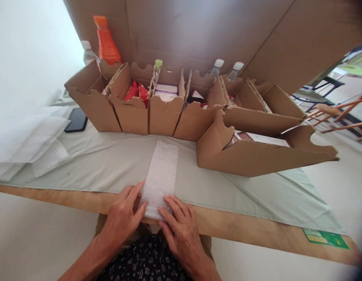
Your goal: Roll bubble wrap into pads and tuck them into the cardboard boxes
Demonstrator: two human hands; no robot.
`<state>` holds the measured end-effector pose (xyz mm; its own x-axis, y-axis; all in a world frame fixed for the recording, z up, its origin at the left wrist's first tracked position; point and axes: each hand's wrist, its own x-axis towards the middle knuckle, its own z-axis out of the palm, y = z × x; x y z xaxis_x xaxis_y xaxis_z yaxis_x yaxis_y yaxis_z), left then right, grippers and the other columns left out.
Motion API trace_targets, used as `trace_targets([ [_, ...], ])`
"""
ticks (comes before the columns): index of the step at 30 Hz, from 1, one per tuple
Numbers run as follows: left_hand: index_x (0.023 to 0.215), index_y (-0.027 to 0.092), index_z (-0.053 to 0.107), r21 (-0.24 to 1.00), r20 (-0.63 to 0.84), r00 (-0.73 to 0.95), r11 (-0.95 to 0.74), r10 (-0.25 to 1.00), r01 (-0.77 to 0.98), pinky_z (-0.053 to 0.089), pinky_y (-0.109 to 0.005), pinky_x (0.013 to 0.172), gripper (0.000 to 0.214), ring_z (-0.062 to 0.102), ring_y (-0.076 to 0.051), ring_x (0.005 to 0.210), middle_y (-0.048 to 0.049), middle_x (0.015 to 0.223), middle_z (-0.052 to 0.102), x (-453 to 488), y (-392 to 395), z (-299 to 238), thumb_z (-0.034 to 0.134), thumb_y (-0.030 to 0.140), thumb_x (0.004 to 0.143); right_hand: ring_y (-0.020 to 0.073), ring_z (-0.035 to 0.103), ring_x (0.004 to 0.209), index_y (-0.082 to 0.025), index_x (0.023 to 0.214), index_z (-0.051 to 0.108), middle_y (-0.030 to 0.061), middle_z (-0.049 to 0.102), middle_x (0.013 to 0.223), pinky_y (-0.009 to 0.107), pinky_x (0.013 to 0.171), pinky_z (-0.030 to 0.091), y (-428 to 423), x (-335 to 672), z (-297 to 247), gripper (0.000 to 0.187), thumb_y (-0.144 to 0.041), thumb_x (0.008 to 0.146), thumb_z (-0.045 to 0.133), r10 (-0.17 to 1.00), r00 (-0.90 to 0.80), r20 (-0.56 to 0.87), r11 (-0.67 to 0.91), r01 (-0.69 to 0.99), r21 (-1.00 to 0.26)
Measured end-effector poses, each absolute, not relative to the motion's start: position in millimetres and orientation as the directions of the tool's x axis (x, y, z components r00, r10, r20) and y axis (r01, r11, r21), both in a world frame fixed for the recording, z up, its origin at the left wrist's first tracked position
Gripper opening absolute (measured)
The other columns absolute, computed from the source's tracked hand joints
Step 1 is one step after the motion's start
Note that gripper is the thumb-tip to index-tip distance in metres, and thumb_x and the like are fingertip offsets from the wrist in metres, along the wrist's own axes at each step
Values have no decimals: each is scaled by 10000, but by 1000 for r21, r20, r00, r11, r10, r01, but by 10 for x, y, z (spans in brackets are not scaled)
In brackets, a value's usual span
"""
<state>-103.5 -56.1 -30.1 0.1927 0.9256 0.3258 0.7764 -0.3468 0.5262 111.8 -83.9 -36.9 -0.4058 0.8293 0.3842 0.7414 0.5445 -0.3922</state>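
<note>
A long, narrow strip of bubble wrap (162,168) lies flat on the cloth, its near end at the wooden table edge. My left hand (126,210) rests along the strip's left side near that end, fingers extended and thumb touching it. On the other side, my right hand (179,224) lays its spread fingertips on the strip's lower right corner. Neither hand is closed around anything. Whether the strip is folded over or has something inside, I cannot make out.
Several cardboard bins (166,117) stand in a row behind, holding packets. A larger cardboard bin (257,156) sits at right. More bubble wrap sheets (28,136) and a black phone (76,120) lie at left. An orange bottle (108,45) stands behind the bins.
</note>
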Motion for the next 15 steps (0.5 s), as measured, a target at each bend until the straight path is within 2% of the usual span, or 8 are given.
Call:
trace_targets([
  [3, 1379, 212, 536, 478, 382, 327, -487, 865, 731, 536, -469, 1027, 457, 588, -294, 1264, -155, 1347, 620, -1111, -653, -199, 595, 213, 926, 281, 620, 1238, -227, 1153, 667, 99, 728, 1250, 486, 941, 524, -788, 1135, -398, 272, -105, 976, 500, 826, -379, 418, 545, 725, -420],
  [5, 1309, 233, 598, 461, 393, 414, -565, 821, 684, 506, -470, 1075, 404, 555, -292, 1319, -122, 1344, 648, -1130, -713, -160, 599, 152, 913, 259, 663, 1149, -226, 1162, 664, 82, 758, 1170, 455, 915, 536, -754, 1154, -364, 276, -102, 982, 495, 815, -382, 435, 567, 680, -465],
  [7, 1222, 231, 641, 496, 415, 412, -582, 811, 645, 553, -404, 995, 331, 646, -248, 1178, -82, 1158, 737, -1113, -742, -161, 574, 105, 924, 233, 700, 987, -220, 1166, 669, 69, 778, 1050, 410, 837, 559, -718, 1165, -315, 266, -116, 988, 500, 825, -371, 426, 561, 633, -534],
  [10, 1145, 217, 675, 587, 400, 301, -494, 866, 641, 595, -322, 800, 249, 712, -192, 873, -44, 925, 763, -1052, -715, -204, 555, 131, 944, 207, 704, 826, -233, 1153, 689, 52, 776, 938, 363, 750, 575, -675, 1167, -268, 249, -157, 996, 511, 885, -296, 360, 465, 619, -633],
  [12, 1118, 201, 694, 612, 357, 238, -419, 903, 671, 598, -313, 720, 222, 707, -188, 771, -44, 869, 756, -1013, -664, -233, 561, 177, 942, 214, 711, 883, -236, 1169, 688, 66, 766, 994, 369, 789, 584, -673, 1173, -255, 253, -166, 988, 526, 898, -213, 385, 424, 650, -631],
  [15, 1102, 172, 707, 580, 309, 225, -371, 924, 725, 601, -339, 682, 224, 704, -204, 708, -48, 813, 747, -973, -573, -265, 564, 206, 933, 234, 686, 990, -228, 1181, 673, 97, 727, 1104, 395, 837, 568, -719, 1191, -242, 267, -138, 956, 561, 847, -175, 502, 460, 715, -527],
])
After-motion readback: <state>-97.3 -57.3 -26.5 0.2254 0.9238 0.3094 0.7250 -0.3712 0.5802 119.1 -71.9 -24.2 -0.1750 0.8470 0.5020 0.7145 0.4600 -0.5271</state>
